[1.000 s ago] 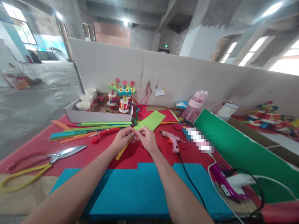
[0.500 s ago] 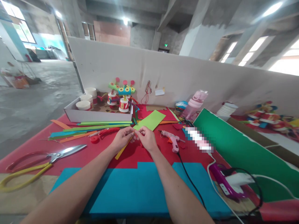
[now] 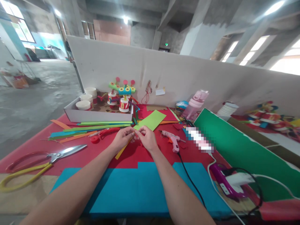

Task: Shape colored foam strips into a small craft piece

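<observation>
My left hand (image 3: 123,137) and my right hand (image 3: 147,137) meet near the middle of the red-covered table. Thumbs and fingertips of both are pinched together on a narrow yellow-orange paper strip (image 3: 122,152), whose free end slants down toward the lower left. The upper end of the strip is hidden by the fingers. Just beyond my hands lies a light green paper sheet (image 3: 153,120). A pink glue gun (image 3: 172,140) rests to the right of my right hand. Left of my left hand are red-handled scissors or pliers (image 3: 106,133), partly covered by paper strips.
Large shears (image 3: 63,153) lie at left, a cardboard tray (image 3: 98,116) with cups and paper figures behind. Blue sheets (image 3: 131,190) cover the front. At right stand a purple power strip (image 3: 227,184), cables, a green board (image 3: 243,156) and a pink bottle (image 3: 194,104).
Almost nothing differs. The fingertips have shifted very slightly, and the strip is still between them.
</observation>
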The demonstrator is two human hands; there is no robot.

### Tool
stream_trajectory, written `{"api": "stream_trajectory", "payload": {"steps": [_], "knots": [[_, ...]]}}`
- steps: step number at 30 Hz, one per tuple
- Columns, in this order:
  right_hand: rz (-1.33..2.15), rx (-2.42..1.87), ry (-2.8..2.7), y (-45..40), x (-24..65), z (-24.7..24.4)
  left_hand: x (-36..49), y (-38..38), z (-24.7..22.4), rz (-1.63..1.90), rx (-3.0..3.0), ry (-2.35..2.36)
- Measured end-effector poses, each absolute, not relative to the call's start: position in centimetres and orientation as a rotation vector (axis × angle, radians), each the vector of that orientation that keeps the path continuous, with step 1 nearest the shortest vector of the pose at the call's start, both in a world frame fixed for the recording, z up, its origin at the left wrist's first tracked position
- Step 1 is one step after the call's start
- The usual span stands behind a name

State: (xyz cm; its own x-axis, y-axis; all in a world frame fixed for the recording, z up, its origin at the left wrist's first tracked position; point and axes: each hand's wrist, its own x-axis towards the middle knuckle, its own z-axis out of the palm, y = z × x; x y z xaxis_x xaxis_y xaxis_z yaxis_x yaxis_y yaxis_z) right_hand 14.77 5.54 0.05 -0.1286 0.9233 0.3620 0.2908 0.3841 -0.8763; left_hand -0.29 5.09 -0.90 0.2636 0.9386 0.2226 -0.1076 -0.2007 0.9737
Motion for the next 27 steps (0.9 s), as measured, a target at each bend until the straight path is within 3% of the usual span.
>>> {"api": "stream_trajectory", "payload": {"steps": [9,27], "knots": [[0.710,-1.077,-1.640,6.15,14.81,-0.53,-0.26,5.16,-0.93,1.196,1.417,0.859],[0.993,-1.029,-1.583,5.93,15.22,0.28,-0.06,4.66,-0.49,1.117,1.438,0.860]]}}
